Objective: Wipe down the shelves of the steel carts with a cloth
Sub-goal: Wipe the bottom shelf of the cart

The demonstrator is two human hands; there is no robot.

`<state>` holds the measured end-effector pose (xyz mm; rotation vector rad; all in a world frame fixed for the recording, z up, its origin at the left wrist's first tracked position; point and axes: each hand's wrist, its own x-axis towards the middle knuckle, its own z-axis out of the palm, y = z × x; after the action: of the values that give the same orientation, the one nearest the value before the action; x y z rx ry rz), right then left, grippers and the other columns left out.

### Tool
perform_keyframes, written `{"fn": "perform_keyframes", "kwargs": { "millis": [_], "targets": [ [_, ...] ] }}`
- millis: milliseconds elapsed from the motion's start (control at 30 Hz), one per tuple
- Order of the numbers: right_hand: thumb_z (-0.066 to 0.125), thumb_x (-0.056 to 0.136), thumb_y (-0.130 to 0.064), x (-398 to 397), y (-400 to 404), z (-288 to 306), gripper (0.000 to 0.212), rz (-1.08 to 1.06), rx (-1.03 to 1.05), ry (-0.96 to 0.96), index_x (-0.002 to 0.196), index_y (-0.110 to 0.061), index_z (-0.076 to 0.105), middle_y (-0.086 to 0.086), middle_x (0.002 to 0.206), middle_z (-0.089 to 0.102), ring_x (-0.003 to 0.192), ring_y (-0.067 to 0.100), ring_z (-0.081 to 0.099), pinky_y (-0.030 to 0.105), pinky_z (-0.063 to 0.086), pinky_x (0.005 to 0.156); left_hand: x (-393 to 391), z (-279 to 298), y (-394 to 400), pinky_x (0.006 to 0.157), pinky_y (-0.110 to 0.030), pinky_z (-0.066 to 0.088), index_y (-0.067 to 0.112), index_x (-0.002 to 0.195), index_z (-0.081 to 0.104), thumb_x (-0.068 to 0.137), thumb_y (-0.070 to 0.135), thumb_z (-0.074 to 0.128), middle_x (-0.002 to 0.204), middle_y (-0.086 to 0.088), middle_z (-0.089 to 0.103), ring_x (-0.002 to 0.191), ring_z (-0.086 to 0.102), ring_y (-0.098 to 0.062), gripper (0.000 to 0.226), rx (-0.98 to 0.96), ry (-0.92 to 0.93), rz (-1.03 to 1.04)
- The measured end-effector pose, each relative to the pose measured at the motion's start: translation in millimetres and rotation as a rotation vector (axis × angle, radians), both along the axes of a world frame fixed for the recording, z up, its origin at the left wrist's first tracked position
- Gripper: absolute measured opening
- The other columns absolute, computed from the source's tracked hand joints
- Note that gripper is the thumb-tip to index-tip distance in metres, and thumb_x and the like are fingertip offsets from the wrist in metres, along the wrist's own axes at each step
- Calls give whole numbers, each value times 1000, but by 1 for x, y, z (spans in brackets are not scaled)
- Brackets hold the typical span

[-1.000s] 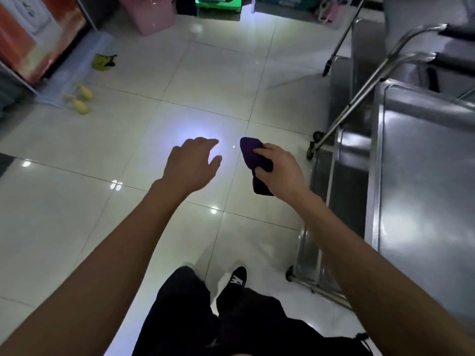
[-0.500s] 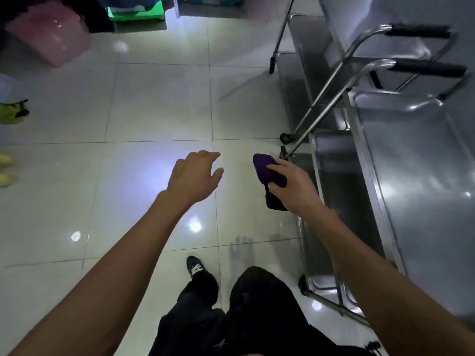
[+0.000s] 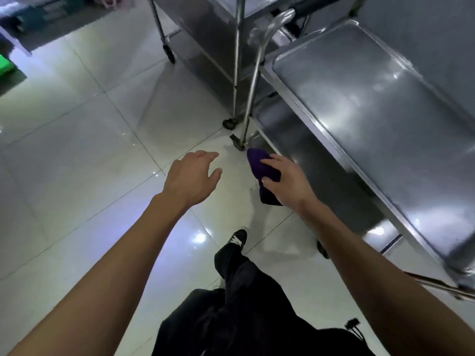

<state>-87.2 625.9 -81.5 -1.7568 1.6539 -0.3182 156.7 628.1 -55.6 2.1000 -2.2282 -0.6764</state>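
While the right hand (image 3: 285, 182) grasps a bunched purple cloth (image 3: 262, 167) at the frame's centre, the left hand (image 3: 191, 177) hangs beside it, fingers loosely spread, holding nothing. Steel carts fill the right side; the nearest cart's top shelf (image 3: 365, 104) lies just right of the cloth.

Both bare forearms are extended forward and downward from the near edge. The left hand (image 3: 191, 176) is held palm down, its fingers relaxed and slightly spread, nothing grasped. The right hand (image 3: 285, 181), to its right, is closed around a purple cloth (image 3: 261, 167), thumb and fingers pinching it.
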Motion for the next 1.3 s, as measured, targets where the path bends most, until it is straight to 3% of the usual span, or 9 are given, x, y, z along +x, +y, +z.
{"fn": "perform_keyframes", "kwargs": {
  "millis": [167,300,433,633,733,833,967,1167,1300],
  "targets": [
    [68,88,-23,12,-30,-6,51,-92,23,-17,138,-20,59,-1,145,52,125,15,52,23,35,105,7,-3,-58,105,-45,41,26,147,47,100,43,49,148,-1,51,133,47,-27,49,32,-24,-106],
    [68,87,-24,21,-42,-10,52,-202,58,-10,138,-23,59,-4,146,50,129,16,49,38,39,113,6,-13,-99,102,-45,43,26,146,48,100,42,50,146,-2,53,130,50,-27,49,46,-7,-220],
    [68,87,-26,37,-50,-21,51,-328,102,-8,137,-26,59,-5,148,49,131,18,49,42,39,114,16,-30,-138,99,-44,45,24,145,50,99,42,50,144,-4,55,127,52,-28,49,66,22,-342],
    [69,87,-22,86,-53,-38,50,-563,142,51,136,-24,61,-3,149,48,133,20,47,36,38,112,48,-57,-190,93,-45,49,24,134,57,96,38,52,134,-5,60,118,56,-32,41,161,66,-562],
    [70,87,-23,116,-58,-50,49,-666,152,66,135,-26,62,-5,148,49,131,15,48,23,35,105,76,-75,-213,91,-42,48,29,134,58,95,37,52,134,-4,60,118,57,-32,39,190,68,-616],
    [69,86,-20,140,-66,-64,49,-743,167,30,135,-23,62,-7,145,52,127,13,50,25,39,105,98,-95,-230,86,-39,46,28,124,62,97,38,50,127,-3,62,112,58,-30,31,205,53,-634],
    [68,86,-19,155,-69,-83,49,-821,178,-24,135,-22,62,-6,141,56,114,8,54,28,45,104,103,-114,-242,96,-40,43,30,140,53,99,39,50,139,-1,57,121,55,-27,42,251,64,-623],
    [68,87,-19,153,-67,-120,48,-875,131,-40,135,-21,62,-2,140,57,119,16,56,37,47,106,89,-139,-245,102,-41,41,27,147,47,101,40,48,147,0,52,127,52,-25,48,223,21,-696],
    [67,87,-20,152,-66,-144,49,-921,105,-59,136,-22,61,-4,140,56,119,15,56,36,47,106,87,-163,-246,102,-40,41,27,147,46,101,41,47,148,1,50,129,50,-25,49,195,7,-744]
  ]
}}
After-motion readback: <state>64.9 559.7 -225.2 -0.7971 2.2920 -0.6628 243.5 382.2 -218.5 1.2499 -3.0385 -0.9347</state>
